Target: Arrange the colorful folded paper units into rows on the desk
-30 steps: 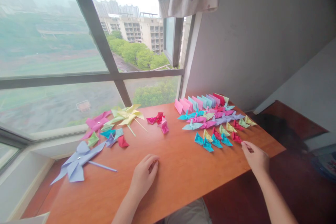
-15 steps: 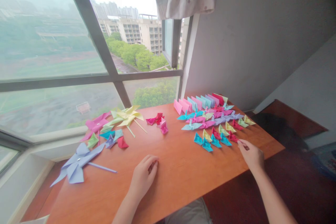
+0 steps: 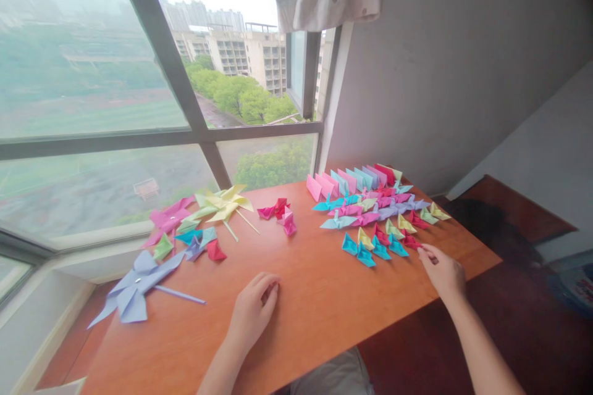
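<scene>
With thumb and fingertips closed together, my right hand (image 3: 442, 271) pinches the near tip of a red paper boat (image 3: 410, 242) at the right of the table. Blue paper boats (image 3: 381, 249) stand just left of it, with yellow, green and other red boats behind. My left hand (image 3: 257, 305) rests on the table's near part, its fingers curled in with nothing visible in them. Rows of folded paper cranes (image 3: 365, 208) lie beyond the boats. A loose group of pink and red paper boats (image 3: 287, 222) sits at mid-table, nearest to my left hand.
Pinwheels stand at the left: a lilac pinwheel (image 3: 138, 287), a pink pinwheel (image 3: 171, 220) and a yellow pinwheel (image 3: 227, 203). Small folded boats (image 3: 215, 251) lie among them. Pink and blue folded papers (image 3: 347, 181) line the back edge. A window (image 3: 92, 74) borders the wooden table (image 3: 306, 296).
Almost nothing differs. My right hand has shifted very slightly left, still at the red paper boat; my left hand stays in place.
</scene>
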`<action>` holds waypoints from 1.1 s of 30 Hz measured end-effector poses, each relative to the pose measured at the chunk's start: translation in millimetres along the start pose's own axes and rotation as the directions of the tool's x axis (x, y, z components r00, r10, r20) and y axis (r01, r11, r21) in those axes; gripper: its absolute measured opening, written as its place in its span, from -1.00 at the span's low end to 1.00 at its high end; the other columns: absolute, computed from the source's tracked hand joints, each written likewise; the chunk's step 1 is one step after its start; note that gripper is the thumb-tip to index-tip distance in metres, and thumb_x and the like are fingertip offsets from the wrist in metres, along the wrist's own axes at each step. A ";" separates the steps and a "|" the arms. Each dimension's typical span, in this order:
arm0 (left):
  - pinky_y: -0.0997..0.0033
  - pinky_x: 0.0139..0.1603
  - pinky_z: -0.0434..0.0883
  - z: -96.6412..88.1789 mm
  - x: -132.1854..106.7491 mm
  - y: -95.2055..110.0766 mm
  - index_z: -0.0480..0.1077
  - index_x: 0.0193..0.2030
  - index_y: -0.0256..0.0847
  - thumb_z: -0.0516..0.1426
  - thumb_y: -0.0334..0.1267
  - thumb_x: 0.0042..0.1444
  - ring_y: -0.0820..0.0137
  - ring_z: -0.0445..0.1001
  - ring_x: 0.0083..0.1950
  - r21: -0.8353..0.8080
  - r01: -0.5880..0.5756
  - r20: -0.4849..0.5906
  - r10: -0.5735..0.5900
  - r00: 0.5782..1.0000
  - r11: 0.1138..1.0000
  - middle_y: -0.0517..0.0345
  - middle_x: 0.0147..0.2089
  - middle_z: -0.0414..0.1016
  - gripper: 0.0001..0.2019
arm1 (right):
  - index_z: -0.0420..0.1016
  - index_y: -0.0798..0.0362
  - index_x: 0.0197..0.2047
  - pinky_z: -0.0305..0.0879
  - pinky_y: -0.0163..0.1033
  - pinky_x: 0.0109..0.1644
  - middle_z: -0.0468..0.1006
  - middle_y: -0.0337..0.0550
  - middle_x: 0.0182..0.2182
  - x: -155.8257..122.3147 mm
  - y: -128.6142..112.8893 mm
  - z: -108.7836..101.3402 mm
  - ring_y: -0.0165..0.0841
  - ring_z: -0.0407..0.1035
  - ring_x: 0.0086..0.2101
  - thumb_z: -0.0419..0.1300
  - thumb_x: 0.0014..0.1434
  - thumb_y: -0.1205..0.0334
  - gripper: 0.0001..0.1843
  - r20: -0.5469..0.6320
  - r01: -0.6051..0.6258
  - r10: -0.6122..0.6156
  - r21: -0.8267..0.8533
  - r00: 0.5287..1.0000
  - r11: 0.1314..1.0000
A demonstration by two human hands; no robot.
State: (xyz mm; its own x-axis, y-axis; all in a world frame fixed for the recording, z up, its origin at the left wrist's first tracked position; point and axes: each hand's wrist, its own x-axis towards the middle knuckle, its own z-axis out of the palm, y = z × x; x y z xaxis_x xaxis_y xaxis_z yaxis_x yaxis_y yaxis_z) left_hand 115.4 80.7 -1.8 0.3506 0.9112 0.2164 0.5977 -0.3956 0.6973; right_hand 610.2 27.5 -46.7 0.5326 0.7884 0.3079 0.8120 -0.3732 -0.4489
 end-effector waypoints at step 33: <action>0.30 -0.23 0.45 -72.1 19.7 -40.0 0.38 0.07 -0.16 0.05 -0.22 0.23 0.21 0.53 -0.17 0.428 0.352 -0.440 -0.148 0.886 0.833 -0.02 0.02 0.46 -0.71 | 0.54 -0.03 -0.21 0.41 -0.25 -0.21 0.61 -0.14 -0.36 -109.8 -214.6 63.7 -0.29 0.52 -0.33 0.00 0.34 0.25 -0.73 0.100 0.519 -0.629 0.475 0.771 0.711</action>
State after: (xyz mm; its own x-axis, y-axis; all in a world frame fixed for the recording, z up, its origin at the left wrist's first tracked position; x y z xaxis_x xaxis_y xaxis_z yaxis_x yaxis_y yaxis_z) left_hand 46.4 122.7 23.9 -0.0952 0.9164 0.3888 0.9293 -0.0582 0.3647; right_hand 362.2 52.2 -37.6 -0.1243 0.8915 0.4356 0.7402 0.3757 -0.5576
